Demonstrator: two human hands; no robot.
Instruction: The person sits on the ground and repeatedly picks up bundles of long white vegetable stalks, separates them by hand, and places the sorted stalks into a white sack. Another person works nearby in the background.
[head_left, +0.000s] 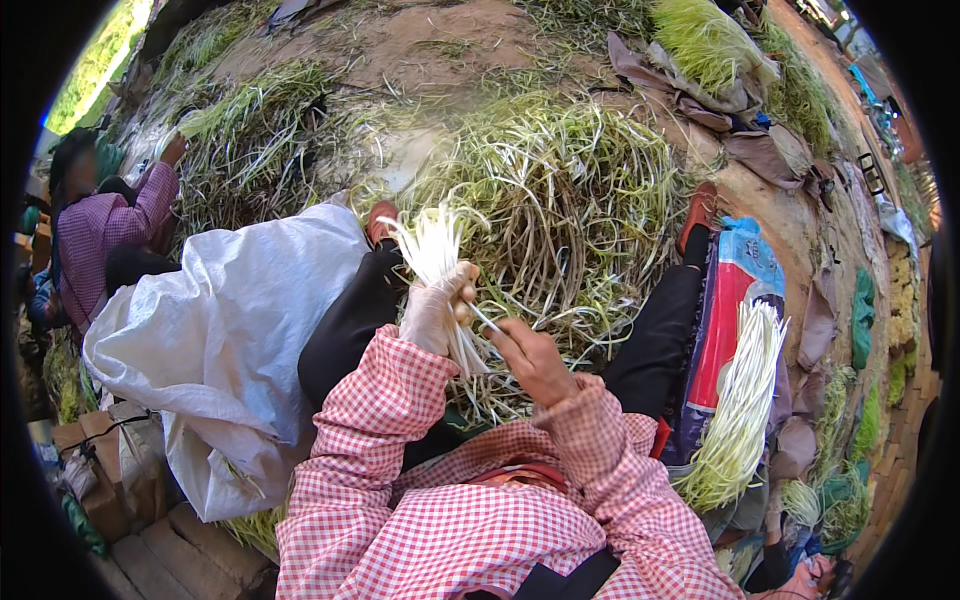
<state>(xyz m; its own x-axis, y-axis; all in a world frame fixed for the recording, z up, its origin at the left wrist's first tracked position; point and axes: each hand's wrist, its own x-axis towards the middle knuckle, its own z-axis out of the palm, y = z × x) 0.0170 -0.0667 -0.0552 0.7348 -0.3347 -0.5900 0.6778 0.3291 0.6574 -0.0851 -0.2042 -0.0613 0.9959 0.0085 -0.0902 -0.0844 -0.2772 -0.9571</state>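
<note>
My left hand (435, 307), in a thin translucent glove, grips a bunch of white stalks (435, 244) that look like blanched chives. The stalks stick out above and below the fist. Close by on its right, my bare right hand (536, 361) pinches a thin pale strip (484, 316), seemingly one stalk, reaching to the gloved fingers. Between my feet lies a big heap of tangled green-white stalks (562, 202) with brownish lower parts. By my right leg, a neat bundle of white-to-yellow stalks (739, 405) rests on a red, blue and purple printed plastic sack (720, 300).
A white woven sack (240, 322) covers the area by my left leg. Beyond it sits a co-worker (120, 225) in a checked top, reaching to another heap (247, 142). Bricks (187, 551) lie at lower left. Another person (802, 574) is at lower right.
</note>
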